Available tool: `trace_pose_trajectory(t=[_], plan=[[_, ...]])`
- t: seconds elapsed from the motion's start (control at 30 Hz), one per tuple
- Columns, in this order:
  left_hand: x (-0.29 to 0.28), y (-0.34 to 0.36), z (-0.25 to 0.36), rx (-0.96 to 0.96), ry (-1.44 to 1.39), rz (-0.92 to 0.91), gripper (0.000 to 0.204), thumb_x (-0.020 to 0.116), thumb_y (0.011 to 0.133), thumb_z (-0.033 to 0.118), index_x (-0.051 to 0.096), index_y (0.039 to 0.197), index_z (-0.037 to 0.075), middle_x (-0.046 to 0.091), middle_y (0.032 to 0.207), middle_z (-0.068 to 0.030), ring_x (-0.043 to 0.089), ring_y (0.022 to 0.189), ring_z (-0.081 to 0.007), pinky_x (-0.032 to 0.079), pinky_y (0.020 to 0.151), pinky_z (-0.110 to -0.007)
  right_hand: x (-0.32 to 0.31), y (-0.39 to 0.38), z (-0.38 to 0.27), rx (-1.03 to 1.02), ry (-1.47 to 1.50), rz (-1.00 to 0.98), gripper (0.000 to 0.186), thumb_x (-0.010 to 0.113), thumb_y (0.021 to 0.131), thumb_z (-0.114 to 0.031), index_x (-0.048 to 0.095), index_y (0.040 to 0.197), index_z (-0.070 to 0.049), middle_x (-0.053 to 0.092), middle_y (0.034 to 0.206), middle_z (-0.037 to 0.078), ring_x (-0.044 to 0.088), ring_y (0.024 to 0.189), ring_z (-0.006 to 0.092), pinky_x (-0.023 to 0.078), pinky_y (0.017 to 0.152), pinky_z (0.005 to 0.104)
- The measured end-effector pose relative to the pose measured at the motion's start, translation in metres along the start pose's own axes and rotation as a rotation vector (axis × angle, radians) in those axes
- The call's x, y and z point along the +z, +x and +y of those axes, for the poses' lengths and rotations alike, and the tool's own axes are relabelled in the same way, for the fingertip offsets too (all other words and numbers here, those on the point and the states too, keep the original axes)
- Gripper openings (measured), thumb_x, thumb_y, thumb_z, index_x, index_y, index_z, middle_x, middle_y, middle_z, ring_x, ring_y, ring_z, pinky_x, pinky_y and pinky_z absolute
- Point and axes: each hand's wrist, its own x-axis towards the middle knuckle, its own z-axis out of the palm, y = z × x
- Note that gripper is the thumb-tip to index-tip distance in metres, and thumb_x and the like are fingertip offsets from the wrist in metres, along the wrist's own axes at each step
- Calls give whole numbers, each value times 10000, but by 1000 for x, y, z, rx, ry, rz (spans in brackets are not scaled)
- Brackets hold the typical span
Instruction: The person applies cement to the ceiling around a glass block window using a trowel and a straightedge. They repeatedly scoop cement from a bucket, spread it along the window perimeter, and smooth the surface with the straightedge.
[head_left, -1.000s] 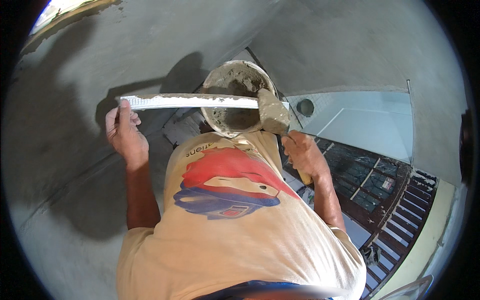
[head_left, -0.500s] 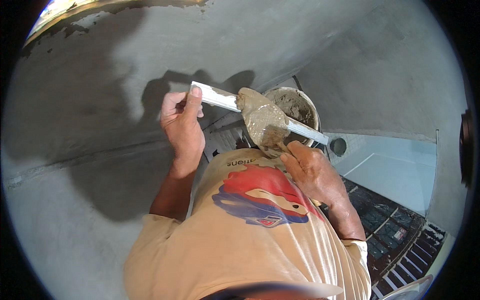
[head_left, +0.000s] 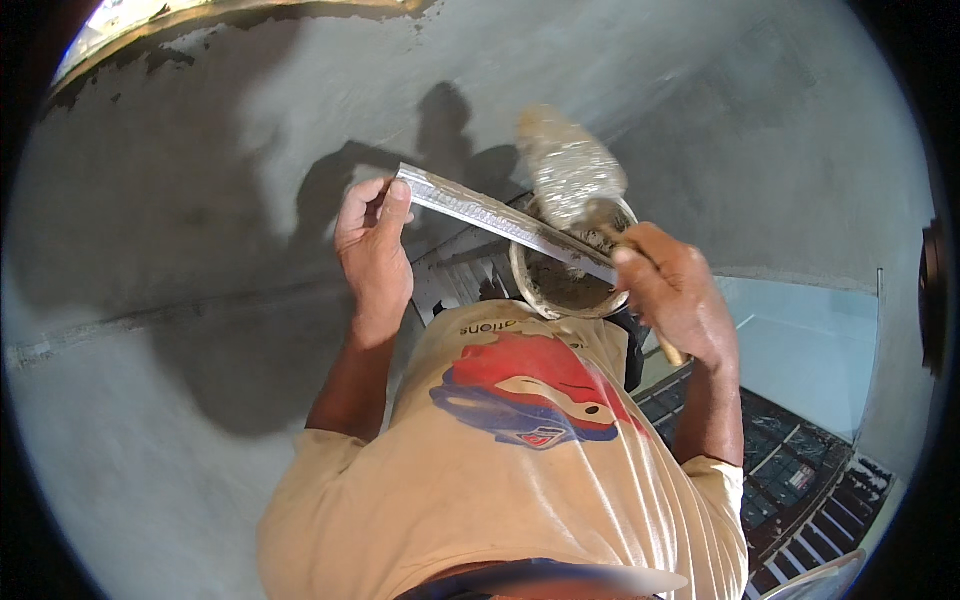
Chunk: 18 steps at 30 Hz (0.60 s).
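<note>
Left hand (head_left: 372,248) gripped one straightedge (head_left: 500,222), right hand (head_left: 672,290) closed on one loaded trowel (head_left: 568,165) at its 11 o'clock, one bucket (head_left: 565,285) between hands

Grey plastered wall (head_left: 200,300) — shadowed, dark metal grating (head_left: 800,470) below

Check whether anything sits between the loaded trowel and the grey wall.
Nothing visible does. The trowel in the right hand is raised over the bucket, open to the wall. The straightedge lies lower, beside it.
</note>
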Motion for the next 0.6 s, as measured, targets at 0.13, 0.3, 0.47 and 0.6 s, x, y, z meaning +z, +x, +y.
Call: trace_pose_trajectory(t=[0.13,0.3,0.47,0.6], plan=[[-11,9,-10,61,51,-135,195,767,1025,100,739,1201,22,692,1040,14,568,903,-47,466,795,-231,-16,-12,15,152,29,69,298,635,1065,-294,697,1076,-2,644,737,91,631,670,188,505,628,401],[-18,22,-17,-42,-152,-271,215,711,1046,73,714,1255,21,703,1046,-5,581,886,-66,479,766,-239,-15,-28,41,202,41,139,312,694,1028,-289,697,1094,16,660,757,104,606,663,174,492,627,380],[-32,37,-44,-168,-315,-244,271,619,1093,60,660,1362,60,706,1189,-7,622,1007,-89,499,822,-283,-4,-26,91,240,-55,192,384,793,956,-273,683,1182,18,730,910,170,681,809,234,553,770,410],[-51,51,-80,-217,-430,-341,273,624,1106,116,657,1374,81,710,1224,-6,621,1080,-116,459,851,-327,43,-5,162,122,6,346,506,885,861,-143,623,1271,-5,748,1154,169,731,981,248,581,919,397]])
